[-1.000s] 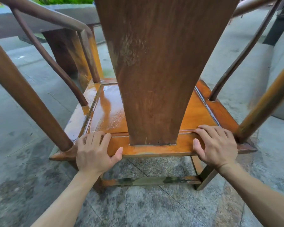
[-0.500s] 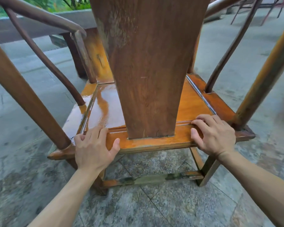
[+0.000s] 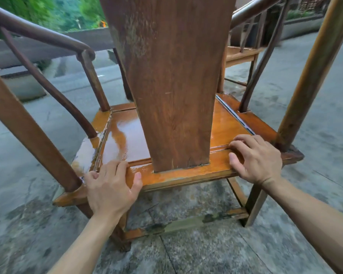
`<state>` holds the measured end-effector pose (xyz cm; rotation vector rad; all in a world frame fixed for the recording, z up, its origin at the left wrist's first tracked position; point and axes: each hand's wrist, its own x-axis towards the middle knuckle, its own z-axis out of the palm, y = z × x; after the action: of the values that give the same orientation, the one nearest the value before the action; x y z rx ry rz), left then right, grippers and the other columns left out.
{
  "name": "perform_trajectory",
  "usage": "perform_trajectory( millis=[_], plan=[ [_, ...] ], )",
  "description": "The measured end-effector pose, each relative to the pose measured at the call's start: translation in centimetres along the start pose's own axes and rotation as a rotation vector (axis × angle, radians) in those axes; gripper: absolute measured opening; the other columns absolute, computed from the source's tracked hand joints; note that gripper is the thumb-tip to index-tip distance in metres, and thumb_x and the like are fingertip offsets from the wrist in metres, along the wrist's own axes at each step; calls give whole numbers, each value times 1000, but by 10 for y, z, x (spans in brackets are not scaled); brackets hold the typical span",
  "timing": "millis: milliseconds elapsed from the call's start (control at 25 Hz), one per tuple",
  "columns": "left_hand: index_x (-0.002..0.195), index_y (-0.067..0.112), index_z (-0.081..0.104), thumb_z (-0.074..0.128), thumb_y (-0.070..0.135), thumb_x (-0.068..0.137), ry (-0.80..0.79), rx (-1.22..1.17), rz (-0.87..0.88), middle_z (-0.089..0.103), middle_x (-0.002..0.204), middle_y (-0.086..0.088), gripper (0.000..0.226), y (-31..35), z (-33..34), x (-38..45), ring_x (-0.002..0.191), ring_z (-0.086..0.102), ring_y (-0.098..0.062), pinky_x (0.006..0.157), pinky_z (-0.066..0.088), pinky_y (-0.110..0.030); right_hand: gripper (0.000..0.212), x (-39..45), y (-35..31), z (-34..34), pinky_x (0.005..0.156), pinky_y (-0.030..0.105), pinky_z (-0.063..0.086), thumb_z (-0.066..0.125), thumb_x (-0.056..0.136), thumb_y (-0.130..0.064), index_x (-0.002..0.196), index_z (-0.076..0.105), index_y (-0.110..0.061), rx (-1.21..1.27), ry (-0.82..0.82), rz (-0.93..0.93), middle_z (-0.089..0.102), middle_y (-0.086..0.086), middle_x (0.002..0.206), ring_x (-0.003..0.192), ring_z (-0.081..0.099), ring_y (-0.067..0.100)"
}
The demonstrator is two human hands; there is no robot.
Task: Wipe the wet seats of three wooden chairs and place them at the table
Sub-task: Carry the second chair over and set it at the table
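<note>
hands [image 3: 109, 186] [image 3: 255, 157] on chair [image 3: 172, 80] seat's rear rail, flanking backrest.

Seat [image 3: 188, 173] of the wooden chair: glossy orange-amber, with pale reflective streaks just beyond the fingers [image 3: 115, 167] of the left hand. Back splat [image 3: 172, 76], rising between the two hands: dark reddish brown with fine grain lines and a faded whitish patch. Arm rails [image 3: 38, 34]: dull brown. Lower stretcher [image 3: 186, 222]: orange with greenish-grey blotches. Floor [image 3: 206, 252]: mottled grey stone.

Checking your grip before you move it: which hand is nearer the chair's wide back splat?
Right. The right hand grips the seat's rear rail just beside the back splat; the left hand grips farther out, near the corner post.
</note>
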<state>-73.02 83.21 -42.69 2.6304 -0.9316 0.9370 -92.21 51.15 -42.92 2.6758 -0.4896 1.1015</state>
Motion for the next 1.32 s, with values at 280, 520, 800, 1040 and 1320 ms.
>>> perform_trajectory(
  millis=[280, 520, 800, 1040, 1320],
  plan=[
    [99, 11, 72, 36, 52, 93, 62, 120, -135, 70, 99, -7, 55, 47, 34, 43, 82, 63, -27, 74, 31, -42, 48, 71, 60, 74, 72, 34, 50, 39, 91, -47, 107, 74, -18, 86, -18, -82, 72, 4, 112, 99, 64, 30],
    [93, 13, 71, 38, 53, 92, 53, 212, -171, 69, 95, -6, 52, 73, 60, 80, 80, 61, -25, 75, 30, -42, 50, 120, 95, 124, 74, 38, 49, 38, 90, -47, 106, 73, -15, 144, -28, -144, 71, 7, 110, 98, 62, 33],
    [101, 14, 70, 39, 49, 93, 15, 266, -243, 69, 101, -5, 47, 83, 78, 93, 86, 62, -26, 79, 35, -44, 48, 137, 108, 151, 78, 42, 45, 42, 89, -45, 113, 70, -14, 189, -31, -155, 70, 7, 113, 103, 60, 35],
    [126, 26, 56, 30, 55, 99, -118, 71, -490, 53, 139, 5, 48, 109, 51, 69, 133, 45, -17, 108, 29, -53, 48, 135, 104, 136, 112, 56, 21, 27, 100, -52, 138, 49, -32, 140, -238, -92, 51, 4, 142, 135, 37, 34],
    [130, 25, 57, 31, 61, 92, -33, 46, -375, 54, 143, 3, 59, 113, -27, 40, 140, 41, -19, 115, 30, -51, 51, 100, 83, 49, 106, 52, 35, 38, 95, -55, 127, 62, -24, 268, -174, -123, 61, 7, 136, 132, 49, 33]
  ],
)
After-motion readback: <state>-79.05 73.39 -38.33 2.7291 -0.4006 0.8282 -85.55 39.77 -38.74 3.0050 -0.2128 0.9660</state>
